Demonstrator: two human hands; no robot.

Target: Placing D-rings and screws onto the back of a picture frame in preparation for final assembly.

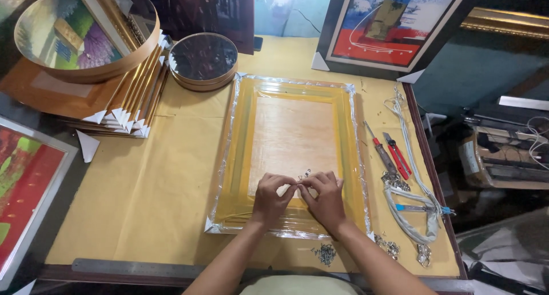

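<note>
A small metal hanger (303,175) lies on the wooden back panel of a plastic-wrapped picture frame (237,158), near the panel's lower edge; both hands meet over it; the left hand (271,196) pinches with fingertips together at the small piece, and the right hand (325,198) does the same from the other side, its fingertips touching those of the left; whether the grip of each hand truly clamps the piece or merely presses on it is too small to tell. The frame lies face down, flat in the middle of the desk (143,186), which is covered in yellow paper; foil tape edges the frame's wrap. Just right of the frame lie a screwdriver (378,149) and a red cutter (396,156), beside a white cord (407,152); a little heap of small metal parts (326,253) sits near the desk's front edge, below the right wrist. A metal ruler (131,267) lies along the front edge; a stack of gold frames (134,100) and a round mirror (203,59) stand at the far left; a red and blue painting (394,23) leans at the back.
</note>
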